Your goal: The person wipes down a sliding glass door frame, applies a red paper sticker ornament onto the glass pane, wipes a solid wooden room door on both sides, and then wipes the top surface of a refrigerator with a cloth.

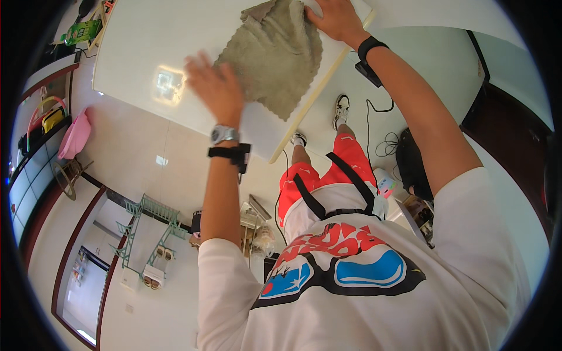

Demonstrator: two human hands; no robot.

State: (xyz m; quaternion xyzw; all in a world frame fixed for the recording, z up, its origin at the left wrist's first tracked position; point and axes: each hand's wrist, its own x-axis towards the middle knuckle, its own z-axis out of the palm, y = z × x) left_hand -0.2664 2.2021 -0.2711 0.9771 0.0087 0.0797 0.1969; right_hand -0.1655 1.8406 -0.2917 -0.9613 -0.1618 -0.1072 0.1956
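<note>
A grey-green cloth [272, 64] with wavy edges lies on the white tabletop [140, 41], spread out toward the near corner and creased at its far end. My left hand [213, 88] is just left of the cloth, its spread fingers blurred by motion and holding nothing visible. At the cloth's far right edge is my right hand [338, 22], thumb stretched out and touching the fabric. The upper border of the picture cuts off its other fingertips, and no grip on the cloth can be made out.
The table's yellowish edge [316, 96] runs close by my legs. Cables [369, 126] and a black bag [413, 158] lie on the floor at right. On the left stand a pink basin [75, 134] and a green rack [149, 216] with shoes.
</note>
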